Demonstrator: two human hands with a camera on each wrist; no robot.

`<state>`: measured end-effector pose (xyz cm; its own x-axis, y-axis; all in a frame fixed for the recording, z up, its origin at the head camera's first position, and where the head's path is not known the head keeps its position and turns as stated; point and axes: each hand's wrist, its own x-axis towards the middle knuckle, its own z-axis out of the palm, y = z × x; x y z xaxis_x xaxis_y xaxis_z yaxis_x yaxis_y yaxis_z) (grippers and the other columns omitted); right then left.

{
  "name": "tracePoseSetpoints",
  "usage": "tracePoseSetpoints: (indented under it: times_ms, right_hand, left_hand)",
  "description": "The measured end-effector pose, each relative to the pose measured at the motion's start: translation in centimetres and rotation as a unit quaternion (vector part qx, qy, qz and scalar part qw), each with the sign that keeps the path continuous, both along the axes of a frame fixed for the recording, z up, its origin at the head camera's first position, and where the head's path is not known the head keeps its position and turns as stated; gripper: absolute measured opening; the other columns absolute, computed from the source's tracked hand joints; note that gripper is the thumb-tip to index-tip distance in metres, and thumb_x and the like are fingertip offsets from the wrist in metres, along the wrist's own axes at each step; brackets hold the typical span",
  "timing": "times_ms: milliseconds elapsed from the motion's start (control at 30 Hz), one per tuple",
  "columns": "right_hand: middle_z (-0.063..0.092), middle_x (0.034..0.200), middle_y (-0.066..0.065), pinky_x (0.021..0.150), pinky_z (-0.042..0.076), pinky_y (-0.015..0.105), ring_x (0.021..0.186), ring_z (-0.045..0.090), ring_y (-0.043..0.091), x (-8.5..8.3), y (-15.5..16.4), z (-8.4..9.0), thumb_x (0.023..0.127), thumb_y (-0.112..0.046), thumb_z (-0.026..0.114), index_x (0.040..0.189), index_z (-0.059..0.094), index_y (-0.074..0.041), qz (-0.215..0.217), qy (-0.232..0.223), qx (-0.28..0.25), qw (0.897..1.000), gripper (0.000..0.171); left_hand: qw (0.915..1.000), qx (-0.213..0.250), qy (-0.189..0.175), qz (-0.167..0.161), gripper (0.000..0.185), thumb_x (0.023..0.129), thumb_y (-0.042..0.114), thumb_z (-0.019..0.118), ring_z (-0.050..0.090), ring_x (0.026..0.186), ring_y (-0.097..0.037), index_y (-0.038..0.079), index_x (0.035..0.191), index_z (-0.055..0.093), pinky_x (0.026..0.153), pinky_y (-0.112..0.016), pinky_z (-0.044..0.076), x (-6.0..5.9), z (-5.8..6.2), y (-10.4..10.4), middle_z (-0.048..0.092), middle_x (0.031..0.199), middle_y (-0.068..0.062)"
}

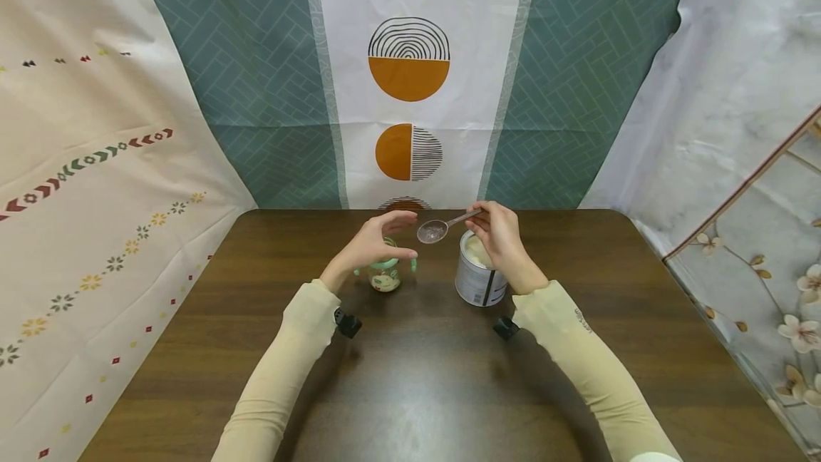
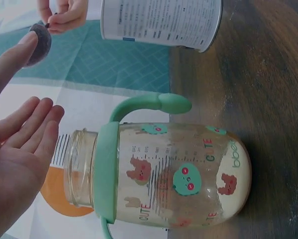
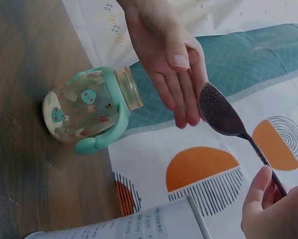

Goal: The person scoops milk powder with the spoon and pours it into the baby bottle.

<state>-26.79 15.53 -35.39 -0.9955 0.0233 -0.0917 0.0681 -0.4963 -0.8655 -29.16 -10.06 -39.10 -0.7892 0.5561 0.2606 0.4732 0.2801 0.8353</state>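
Observation:
A clear baby bottle [image 1: 385, 275] [image 2: 173, 174] [image 3: 86, 107] with a green collar, green handles and no lid stands on the brown table [image 1: 410, 376]; some pale powder lies in its bottom. My left hand [image 1: 378, 237] [image 2: 19, 149] [image 3: 176, 64] hovers above its open mouth, fingers straight, holding nothing. My right hand [image 1: 500, 234] [image 3: 273, 204] pinches the handle of a clear plastic spoon [image 1: 439, 228] [image 3: 223, 112] [image 2: 38, 42], whose bowl is next to the left fingertips. An open white tin [image 1: 477, 273] [image 2: 161, 22] [image 3: 139, 224] of pale powder stands under the right hand.
Patterned cloth backdrops [image 1: 410, 77] hang behind and to both sides of the table. The table's far edge lies just past the bottle and tin. A broad stretch of bare wood runs between my forearms toward the near edge.

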Motion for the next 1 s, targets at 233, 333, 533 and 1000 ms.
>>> tracePoseSetpoints:
  times_ms: [233,333,533,1000]
  right_hand:
    - [0.062,0.077,0.001,0.067,0.054,0.019,0.067,0.059,0.012,-0.1,0.8,0.2,0.101,-0.01,0.041,0.088,0.058,-0.003,0.002,-0.004,-0.011,1.0,0.023]
    - [0.062,0.077,0.002,0.068,0.055,0.019,0.067,0.06,0.012,-0.1,1.3,0.2,0.101,-0.009,0.04,0.088,0.058,-0.003,0.005,-0.012,-0.017,1.0,0.023]
    - [0.062,0.079,0.003,0.071,0.054,0.02,0.072,0.057,0.014,-0.2,1.9,0.4,0.101,-0.01,0.039,0.082,0.059,-0.006,0.016,-0.028,-0.023,0.999,0.027]
    - [0.06,0.078,0.001,0.074,0.053,0.019,0.076,0.054,0.013,-0.2,2.9,0.6,0.101,-0.012,0.038,0.078,0.059,-0.008,0.024,-0.042,-0.04,0.998,0.031]
  left_hand:
    - [0.9998,-0.001,-0.007,-0.019,0.064,0.08,0.015,0.079,0.047,0.133,-0.029,0.01,0.138,0.051,0.115,-0.041,0.036,0.0,-0.2,0.7,0.053,0.139,-0.013]
    - [0.9994,0.008,-0.021,-0.026,0.063,0.081,0.011,0.078,0.046,0.134,-0.033,0.007,0.138,0.05,0.115,-0.043,0.035,0.1,-0.2,1.0,0.053,0.14,-0.013]
    - [0.9991,0.013,-0.034,-0.023,0.061,0.085,0.008,0.073,0.043,0.135,-0.036,0.002,0.14,0.047,0.117,-0.044,0.033,0.1,-0.1,1.7,0.05,0.142,-0.019]
    - [0.9977,0.026,-0.049,-0.038,0.064,0.081,0.008,0.078,0.046,0.134,-0.03,0.005,0.138,0.049,0.115,-0.041,0.036,0.3,-0.3,2.9,0.051,0.14,-0.018]
